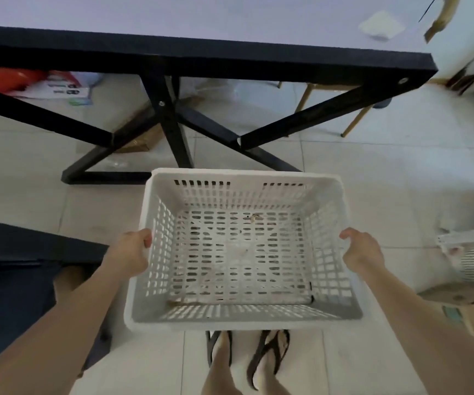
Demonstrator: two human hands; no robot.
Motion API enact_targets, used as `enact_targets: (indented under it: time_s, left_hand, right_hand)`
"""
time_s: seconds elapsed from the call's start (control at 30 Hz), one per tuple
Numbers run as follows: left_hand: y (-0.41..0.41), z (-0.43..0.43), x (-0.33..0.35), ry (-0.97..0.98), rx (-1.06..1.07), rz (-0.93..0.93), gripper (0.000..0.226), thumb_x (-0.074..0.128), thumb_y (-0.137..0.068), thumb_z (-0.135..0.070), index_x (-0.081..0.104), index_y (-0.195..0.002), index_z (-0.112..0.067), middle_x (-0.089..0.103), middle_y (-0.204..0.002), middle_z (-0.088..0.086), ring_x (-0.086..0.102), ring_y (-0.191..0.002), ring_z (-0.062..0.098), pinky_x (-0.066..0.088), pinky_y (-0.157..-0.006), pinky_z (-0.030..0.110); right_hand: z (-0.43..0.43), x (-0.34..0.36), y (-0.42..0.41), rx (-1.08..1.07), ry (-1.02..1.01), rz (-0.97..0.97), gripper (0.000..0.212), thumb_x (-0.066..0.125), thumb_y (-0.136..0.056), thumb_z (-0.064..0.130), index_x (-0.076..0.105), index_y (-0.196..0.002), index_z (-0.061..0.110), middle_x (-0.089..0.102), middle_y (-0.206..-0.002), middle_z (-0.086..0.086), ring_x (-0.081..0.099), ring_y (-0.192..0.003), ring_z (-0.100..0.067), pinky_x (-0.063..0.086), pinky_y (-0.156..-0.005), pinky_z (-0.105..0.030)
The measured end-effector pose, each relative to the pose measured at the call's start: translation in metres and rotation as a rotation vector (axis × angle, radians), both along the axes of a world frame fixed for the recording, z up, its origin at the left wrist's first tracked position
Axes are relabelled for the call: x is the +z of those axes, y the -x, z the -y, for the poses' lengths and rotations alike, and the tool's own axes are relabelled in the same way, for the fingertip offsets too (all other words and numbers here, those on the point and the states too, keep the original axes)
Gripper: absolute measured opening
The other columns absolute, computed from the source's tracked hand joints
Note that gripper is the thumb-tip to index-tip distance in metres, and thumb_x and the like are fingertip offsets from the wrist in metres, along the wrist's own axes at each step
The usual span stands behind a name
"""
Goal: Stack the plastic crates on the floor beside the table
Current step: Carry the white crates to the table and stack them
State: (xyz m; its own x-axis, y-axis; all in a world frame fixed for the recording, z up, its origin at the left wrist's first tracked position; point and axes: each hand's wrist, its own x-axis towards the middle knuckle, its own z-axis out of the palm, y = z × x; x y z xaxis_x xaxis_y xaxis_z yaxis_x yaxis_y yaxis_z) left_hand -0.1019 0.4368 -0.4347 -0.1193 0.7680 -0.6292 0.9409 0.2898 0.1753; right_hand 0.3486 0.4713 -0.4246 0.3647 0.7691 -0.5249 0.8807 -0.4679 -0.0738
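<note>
We've got the white slotted plastic crate [241, 249] held up off the pale tiled floor [372, 172], open side up, right in front of the black-framed table [201, 57]. Our left hand [130, 252] is clamped on its left rim and our right hand [362, 249] on the right rim. Another white slotted crate [469, 258] sits on the floor well off to the right. Our feet in dark flip-flops [270, 354] show just below the held one.

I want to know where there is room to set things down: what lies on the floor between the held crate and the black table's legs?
Only bare pale floor tile, in the head view, between the white crate and the table legs.
</note>
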Motion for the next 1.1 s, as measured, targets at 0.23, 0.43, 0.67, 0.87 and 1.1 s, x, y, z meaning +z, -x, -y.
enact_targets:
  time_s: [0.23, 0.43, 0.67, 0.87, 1.1]
  left_hand:
    - [0.003, -0.016, -0.021, 0.027, 0.028, -0.009, 0.030, 0.062, -0.076, 0.001, 0.047, -0.097, -0.014, 0.055, -0.092, 0.009, 0.052, -0.074, 0.025, 0.038, -0.063, 0.028]
    - [-0.003, -0.011, -0.026, 0.046, 0.035, -0.034, 0.029, 0.062, -0.079, -0.001, 0.044, -0.096, -0.016, 0.052, -0.087, 0.007, 0.049, -0.071, 0.023, 0.033, -0.058, 0.029]
    - [-0.011, -0.009, -0.022, 0.042, 0.072, -0.026, 0.030, 0.062, -0.078, 0.002, 0.045, -0.096, -0.015, 0.053, -0.093, 0.010, 0.051, -0.079, 0.025, 0.038, -0.065, 0.030]
    - [-0.019, -0.007, -0.018, 0.047, 0.100, -0.011, 0.030, 0.062, -0.078, 0.002, 0.049, -0.101, -0.011, 0.053, -0.096, 0.013, 0.055, -0.085, 0.032, 0.046, -0.070, 0.037]
    - [-0.025, -0.004, -0.019, 0.015, 0.102, 0.006, 0.029, 0.061, -0.075, 0.006, 0.048, -0.095, -0.012, 0.055, -0.094, 0.016, 0.057, -0.081, 0.033, 0.047, -0.067, 0.037]
  right_hand:
    - [-0.022, -0.031, 0.008, 0.021, -0.010, -0.040, 0.058, 0.044, -0.078, -0.015, 0.053, -0.126, 0.016, 0.051, -0.116, -0.018, 0.054, -0.108, -0.036, 0.049, -0.084, -0.036]
    - [-0.017, -0.040, 0.005, 0.025, 0.001, -0.046, 0.059, 0.046, -0.074, -0.018, 0.055, -0.122, 0.016, 0.052, -0.112, -0.017, 0.057, -0.100, -0.036, 0.044, -0.071, -0.027]
    - [-0.018, -0.038, 0.002, 0.025, 0.002, -0.042, 0.058, 0.046, -0.074, -0.019, 0.055, -0.121, 0.014, 0.051, -0.114, -0.018, 0.056, -0.102, -0.037, 0.048, -0.074, -0.032]
    - [-0.019, -0.039, -0.002, 0.020, -0.008, -0.047, 0.060, 0.049, -0.074, -0.018, 0.054, -0.124, 0.016, 0.051, -0.116, -0.016, 0.057, -0.101, -0.036, 0.051, -0.076, -0.035]
    - [-0.017, -0.038, -0.008, 0.004, -0.011, -0.050, 0.061, 0.048, -0.074, -0.017, 0.053, -0.124, 0.016, 0.050, -0.118, -0.016, 0.055, -0.106, -0.035, 0.051, -0.077, -0.034]
